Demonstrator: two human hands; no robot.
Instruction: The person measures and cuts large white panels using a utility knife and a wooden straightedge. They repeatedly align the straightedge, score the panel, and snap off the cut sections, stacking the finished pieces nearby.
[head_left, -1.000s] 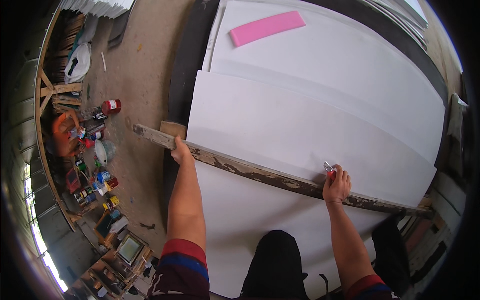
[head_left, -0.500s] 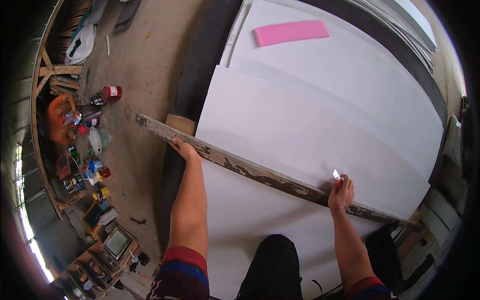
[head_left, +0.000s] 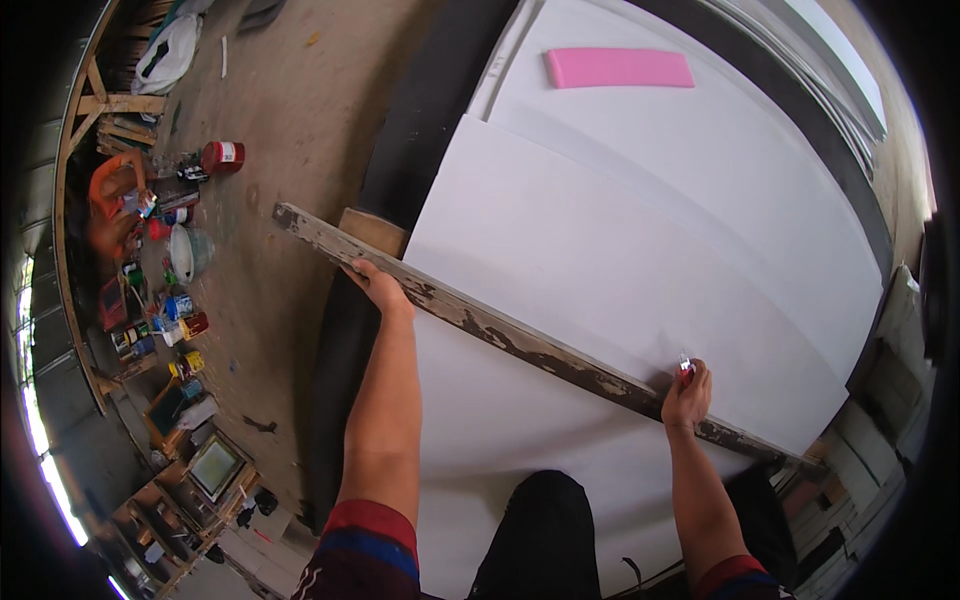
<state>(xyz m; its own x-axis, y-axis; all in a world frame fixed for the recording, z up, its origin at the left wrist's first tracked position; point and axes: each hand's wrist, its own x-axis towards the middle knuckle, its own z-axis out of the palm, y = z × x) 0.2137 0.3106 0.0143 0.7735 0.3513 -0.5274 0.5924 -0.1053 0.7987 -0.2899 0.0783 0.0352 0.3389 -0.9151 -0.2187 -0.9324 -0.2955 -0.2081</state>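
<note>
A long, worn wooden plank point(head_left: 500, 338) lies slantwise across a large white sheet point(head_left: 580, 220), its left end sticking out past the stack's edge. My left hand point(head_left: 380, 288) is closed over the plank near that end. Beside the plank's far edge, toward its right end, my right hand point(head_left: 687, 396) grips a red utility knife point(head_left: 686, 370). The knife's bright tip shows above the fingers; whether it touches the sheet I cannot tell. My right wrist is over the plank.
A pink foam block point(head_left: 620, 68) rests on the far sheets. A wooden block point(head_left: 375, 232) lies beneath the plank at left. My knee point(head_left: 540, 530) presses in from below. On the floor at left, a person in orange point(head_left: 115, 205) sits among several paint containers point(head_left: 190, 255).
The whole view has shifted slightly. In my right hand the knife has turned, with less of its bright blade showing. My left hand keeps its place on the plank.
</note>
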